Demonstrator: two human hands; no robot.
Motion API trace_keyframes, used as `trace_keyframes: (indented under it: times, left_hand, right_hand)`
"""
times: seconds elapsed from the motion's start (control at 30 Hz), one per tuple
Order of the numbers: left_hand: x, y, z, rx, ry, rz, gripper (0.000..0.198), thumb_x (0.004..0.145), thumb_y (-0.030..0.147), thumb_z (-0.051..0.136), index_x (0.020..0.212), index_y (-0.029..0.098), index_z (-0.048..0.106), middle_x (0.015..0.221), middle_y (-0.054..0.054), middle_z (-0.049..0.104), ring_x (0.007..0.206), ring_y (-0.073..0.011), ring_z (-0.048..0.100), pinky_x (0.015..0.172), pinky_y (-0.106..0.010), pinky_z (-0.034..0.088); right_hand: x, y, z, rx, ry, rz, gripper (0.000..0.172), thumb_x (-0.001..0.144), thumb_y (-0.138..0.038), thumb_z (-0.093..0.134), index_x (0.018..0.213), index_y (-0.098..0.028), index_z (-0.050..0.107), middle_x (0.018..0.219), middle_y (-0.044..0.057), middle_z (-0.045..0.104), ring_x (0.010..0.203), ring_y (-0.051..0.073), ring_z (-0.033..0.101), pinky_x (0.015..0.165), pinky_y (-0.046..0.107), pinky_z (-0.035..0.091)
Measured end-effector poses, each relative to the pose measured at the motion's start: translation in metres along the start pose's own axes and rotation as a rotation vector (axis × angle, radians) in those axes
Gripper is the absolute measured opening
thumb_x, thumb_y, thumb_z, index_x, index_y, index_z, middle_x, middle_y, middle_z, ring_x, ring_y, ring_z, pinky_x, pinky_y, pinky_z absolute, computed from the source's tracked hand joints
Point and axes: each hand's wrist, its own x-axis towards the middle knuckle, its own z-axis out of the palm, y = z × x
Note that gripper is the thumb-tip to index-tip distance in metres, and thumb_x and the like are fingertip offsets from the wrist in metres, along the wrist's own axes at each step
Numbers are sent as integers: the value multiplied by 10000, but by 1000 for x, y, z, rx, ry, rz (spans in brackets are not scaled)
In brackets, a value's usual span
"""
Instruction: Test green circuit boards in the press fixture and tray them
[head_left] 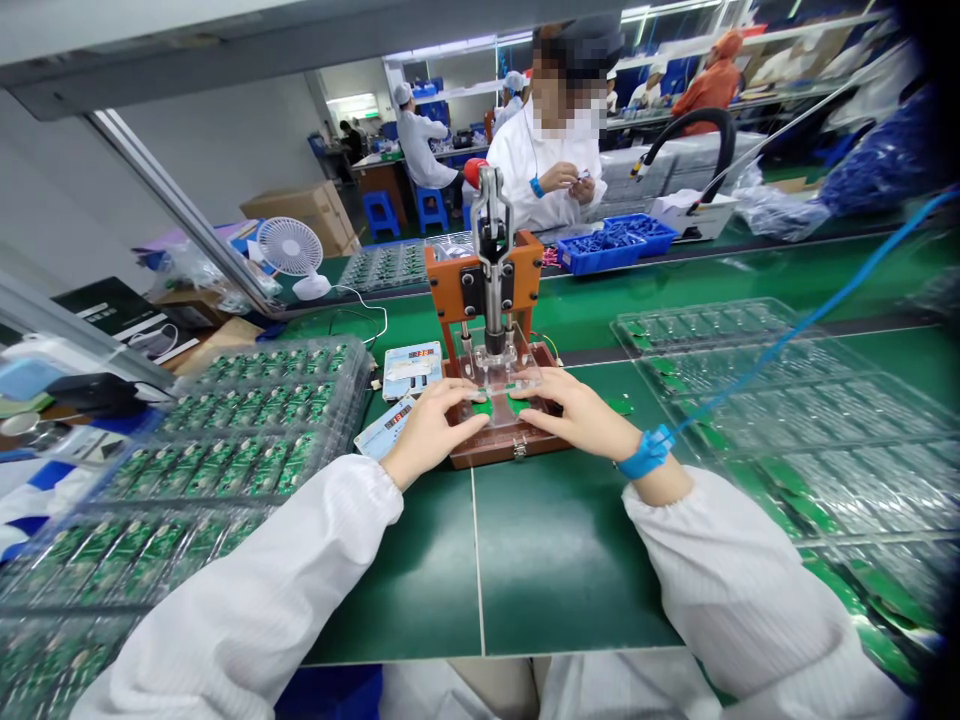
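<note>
Both hands are resting on the fixture point(499, 425) on the table point(555, 560), the left hand point(431, 425) pinching one green board point(484, 406) in its grip, the right hand point(577, 410) pinching another board point(519, 404) just beside it, under the press point(491, 270).

Small green circuit boards point(482, 406) sit on a brown-orange test fixture point(495, 440); the table mat point(555, 560) is dark green, the wrist strap point(646, 453) bright blue, the sleeves point(300, 570) white.
</note>
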Motion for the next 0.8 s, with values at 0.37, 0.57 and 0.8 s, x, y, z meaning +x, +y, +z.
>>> trace_keyframes:
  times: [0.37, 0.57, 0.8]
  left_hand:
    - [0, 4, -10, 149, -68, 170, 144, 931, 286, 688, 1052, 221, 732, 1211, -76, 677, 1157, -273, 611, 1040, -479, 459]
    - [-2, 0, -9, 164, -71, 225, 180, 973, 314, 645, 1108, 212, 708, 1249, -96, 655, 1212, -275, 584, 1068, -478, 452]
    - [-4, -8, -8, 172, -66, 277, 202, 998, 329, 608, 1127, 200, 692, 1276, -115, 638, 1253, -276, 564, 1083, -472, 456]
  right_hand:
    - [-7, -6, 2, -22, 19, 2, 264, 1004, -361, 589, 1182, -207, 710, 1223, 89, 713, 1338, 313, 528, 1126, 544, 480]
    - [-9, -7, -4, 21, 43, 39, 254, 995, -405, 590, 1113, -235, 736, 1440, 98, 591, 1375, 310, 514, 1163, 562, 427]
    - [43, -25, -56, 170, 590, 138, 170, 967, -349, 624, 1027, -227, 726, 1138, 55, 744, 1092, 233, 693, 971, 418, 570]
